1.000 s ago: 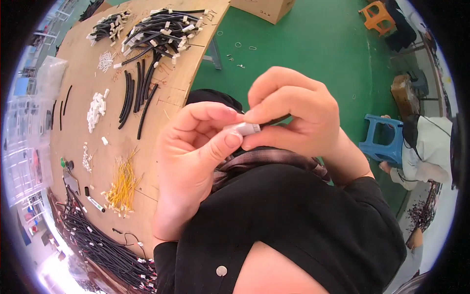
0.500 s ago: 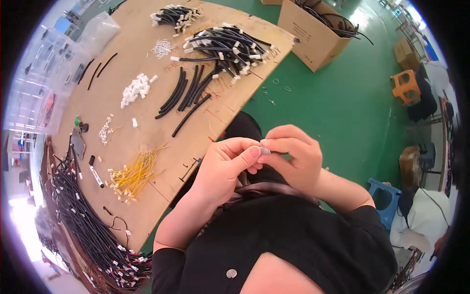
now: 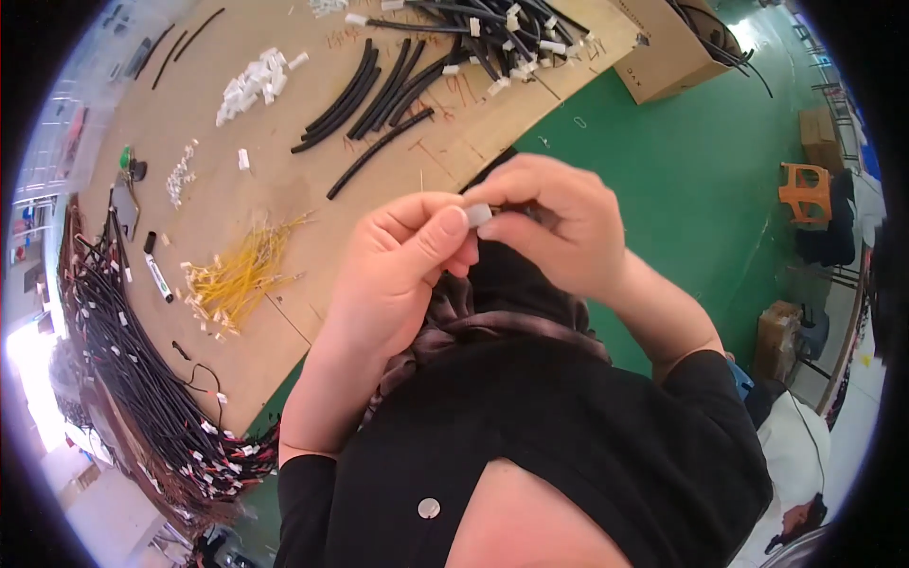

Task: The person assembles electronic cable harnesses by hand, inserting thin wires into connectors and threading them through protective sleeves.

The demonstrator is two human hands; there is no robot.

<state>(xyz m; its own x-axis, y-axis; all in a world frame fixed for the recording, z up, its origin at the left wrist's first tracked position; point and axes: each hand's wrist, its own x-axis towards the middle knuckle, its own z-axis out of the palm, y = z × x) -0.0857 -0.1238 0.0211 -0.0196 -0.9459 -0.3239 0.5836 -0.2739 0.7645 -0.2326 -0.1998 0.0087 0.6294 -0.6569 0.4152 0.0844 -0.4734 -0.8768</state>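
Observation:
In front of my body, just off the table's edge, both hands meet at a small white plastic connector housing [image 3: 479, 216]. My left hand [image 3: 393, 260] is closed, gripping its left end between thumb and fingers. Bent over the other end, my right hand [image 3: 573, 227] pinches it with thumb and fingertips. A thin dark strand seems to show inside the right hand's grip; its kind is too small to tell. Nearest on the table lie a bunch of yellow wires [image 3: 232, 279] with small white ends and a single black tube [image 3: 379, 154].
The wooden table [image 3: 312, 204] also bears white connector housings [image 3: 254, 85], tiny terminals [image 3: 180, 175], black tubes [image 3: 341, 99], black cables with connectors [image 3: 492, 38] and a marker [image 3: 158, 275]. Black cable bundles [image 3: 142, 379] hang at left. A cardboard box [image 3: 663, 57] and orange stool [image 3: 805, 194] stand on the green floor.
The view has shifted, so the table items sit higher in the picture. Both hands appear further up and left, still together at the white connector housing, which now shows more plainly.

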